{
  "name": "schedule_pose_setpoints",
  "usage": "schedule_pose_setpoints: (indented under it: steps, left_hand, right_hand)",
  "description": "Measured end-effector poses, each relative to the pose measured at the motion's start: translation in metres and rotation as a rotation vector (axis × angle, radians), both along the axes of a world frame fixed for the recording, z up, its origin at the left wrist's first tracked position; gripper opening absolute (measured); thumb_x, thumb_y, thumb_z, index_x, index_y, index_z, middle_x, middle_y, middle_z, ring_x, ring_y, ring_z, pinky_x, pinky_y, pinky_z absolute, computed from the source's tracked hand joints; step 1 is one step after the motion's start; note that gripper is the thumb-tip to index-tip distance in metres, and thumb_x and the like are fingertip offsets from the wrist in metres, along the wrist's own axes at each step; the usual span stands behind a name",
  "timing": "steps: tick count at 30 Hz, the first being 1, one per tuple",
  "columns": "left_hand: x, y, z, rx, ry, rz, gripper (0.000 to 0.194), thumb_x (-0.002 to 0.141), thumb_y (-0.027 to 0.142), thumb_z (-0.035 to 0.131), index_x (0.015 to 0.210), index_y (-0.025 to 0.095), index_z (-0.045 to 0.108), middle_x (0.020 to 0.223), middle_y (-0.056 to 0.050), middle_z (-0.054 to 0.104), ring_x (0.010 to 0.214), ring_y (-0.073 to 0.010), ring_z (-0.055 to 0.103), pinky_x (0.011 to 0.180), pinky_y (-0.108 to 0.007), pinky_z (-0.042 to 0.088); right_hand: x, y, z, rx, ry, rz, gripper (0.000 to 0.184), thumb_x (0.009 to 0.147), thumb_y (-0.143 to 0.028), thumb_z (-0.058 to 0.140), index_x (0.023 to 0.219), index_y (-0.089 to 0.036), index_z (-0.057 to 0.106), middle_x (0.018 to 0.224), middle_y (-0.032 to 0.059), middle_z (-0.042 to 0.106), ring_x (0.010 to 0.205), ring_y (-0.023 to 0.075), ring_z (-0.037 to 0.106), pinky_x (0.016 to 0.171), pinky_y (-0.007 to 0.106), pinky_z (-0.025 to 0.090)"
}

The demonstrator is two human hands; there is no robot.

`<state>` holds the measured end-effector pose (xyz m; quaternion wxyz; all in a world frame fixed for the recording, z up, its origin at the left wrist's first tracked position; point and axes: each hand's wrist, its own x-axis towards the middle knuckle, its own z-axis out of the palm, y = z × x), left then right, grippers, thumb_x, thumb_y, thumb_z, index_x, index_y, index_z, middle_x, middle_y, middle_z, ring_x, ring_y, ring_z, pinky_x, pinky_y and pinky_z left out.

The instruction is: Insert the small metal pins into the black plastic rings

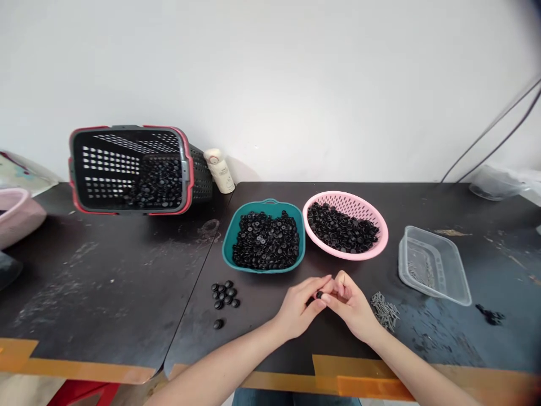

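My left hand (299,309) and my right hand (349,307) meet above the dark table (105,299), their fingertips pinching a small black round part (319,295). Most of that part is hidden by my fingers. Just beyond my hands stand a teal bowl (270,204) and a pink perforated basket (382,232), both heaped with similar black parts. Left of my left hand lies a small cluster of black round parts (225,296), with a single black part (218,324) nearer me. A pile of grey screws (384,311) lies beside my right hand.
A clear plastic tub (433,265) stands at the right, and a small black object (490,314) lies beyond it. A black basket (131,169) with red trim lies tipped on its side at the back left. Orange tape (372,386) runs along the table's near edge.
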<state>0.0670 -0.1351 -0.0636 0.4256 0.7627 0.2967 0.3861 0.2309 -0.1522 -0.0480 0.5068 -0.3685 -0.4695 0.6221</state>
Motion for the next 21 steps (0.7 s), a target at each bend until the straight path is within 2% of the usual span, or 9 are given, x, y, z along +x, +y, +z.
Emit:
schedule_pose_setpoints:
  steps: [3, 6, 9, 11, 13, 17, 19, 21]
  left_hand:
    - [-0.003, -0.001, 0.002, 0.063, 0.174, 0.033, 0.044, 0.095, 0.041, 0.04, 0.135, 0.022, 0.044, 0.105, -0.007, 0.065, 0.089, -0.0179, 0.063, 0.08, -0.032, 0.052]
    - [-0.004, -0.001, 0.01, 0.204, 0.377, 0.123, 0.041, 0.096, 0.041, 0.039, 0.128, 0.018, 0.048, 0.101, -0.007, 0.066, 0.089, -0.0201, 0.064, 0.076, -0.032, 0.053]
    - [-0.002, -0.004, 0.024, 0.329, 0.521, 0.214, 0.037, 0.095, 0.041, 0.039, 0.121, 0.017, 0.051, 0.108, -0.009, 0.063, 0.095, -0.021, 0.064, 0.071, -0.029, 0.055]
    - [-0.004, -0.01, 0.031, 0.357, 0.616, 0.279, 0.036, 0.095, 0.037, 0.039, 0.124, 0.017, 0.049, 0.108, -0.01, 0.062, 0.093, -0.0212, 0.064, 0.066, -0.028, 0.055]
    - [-0.011, -0.02, 0.033, 0.374, 0.701, 0.327, 0.037, 0.096, 0.032, 0.038, 0.127, 0.014, 0.045, 0.101, -0.011, 0.061, 0.086, -0.0219, 0.065, 0.062, -0.03, 0.055]
    - [-0.047, -0.045, 0.025, 0.37, 0.765, 0.388, 0.043, 0.095, 0.026, 0.037, 0.136, 0.01, 0.035, 0.098, -0.013, 0.064, 0.081, -0.0224, 0.066, 0.067, -0.033, 0.055]
    - [-0.073, -0.059, 0.019, 0.318, 0.769, 0.479, 0.039, 0.095, 0.026, 0.039, 0.13, 0.01, 0.04, 0.097, -0.013, 0.066, 0.082, -0.0221, 0.066, 0.072, -0.034, 0.055]
    - [-0.097, -0.07, 0.016, 0.294, 0.767, 0.546, 0.026, 0.095, 0.026, 0.04, 0.115, 0.014, 0.052, 0.093, -0.009, 0.066, 0.085, -0.0204, 0.064, 0.087, -0.04, 0.051]
  right_hand:
    - [0.004, -0.001, -0.003, -0.049, -0.071, 0.043, 0.022, 0.085, -0.032, 0.067, 0.09, -0.025, 0.046, 0.079, -0.001, 0.065, 0.079, 0.0158, 0.061, 0.074, 0.029, 0.049]
    - [0.01, 0.001, -0.004, -0.01, -0.215, 0.075, 0.023, 0.087, -0.034, 0.062, 0.107, -0.027, 0.055, 0.101, 0.004, 0.067, 0.093, 0.0186, 0.063, 0.086, 0.034, 0.05]
    - [0.02, 0.005, -0.001, 0.03, -0.348, 0.155, 0.025, 0.091, -0.04, 0.054, 0.111, -0.027, 0.061, 0.118, 0.0071, 0.062, 0.092, 0.0211, 0.065, 0.084, 0.038, 0.054]
    - [0.027, 0.008, 0.004, 0.016, -0.421, 0.228, 0.034, 0.092, -0.044, 0.05, 0.12, -0.027, 0.058, 0.112, 0.0084, 0.066, 0.084, 0.0222, 0.067, 0.076, 0.04, 0.058]
    - [0.034, 0.011, 0.009, 0.024, -0.524, 0.23, 0.04, 0.091, -0.047, 0.051, 0.124, -0.025, 0.057, 0.101, 0.009, 0.07, 0.078, 0.0232, 0.068, 0.071, 0.041, 0.058]
    - [0.046, 0.013, 0.016, 0.095, -0.74, 0.162, 0.04, 0.088, -0.052, 0.053, 0.114, -0.023, 0.063, 0.098, 0.0094, 0.072, 0.078, 0.0241, 0.067, 0.071, 0.039, 0.057]
    - [0.052, 0.01, 0.018, 0.111, -0.802, 0.177, 0.041, 0.087, -0.053, 0.053, 0.116, -0.025, 0.061, 0.103, 0.0086, 0.071, 0.083, 0.0244, 0.068, 0.073, 0.038, 0.056]
    - [0.059, 0.005, 0.017, 0.115, -0.827, 0.169, 0.042, 0.087, -0.053, 0.053, 0.117, -0.025, 0.06, 0.107, 0.0084, 0.07, 0.087, 0.0249, 0.067, 0.074, 0.037, 0.056]
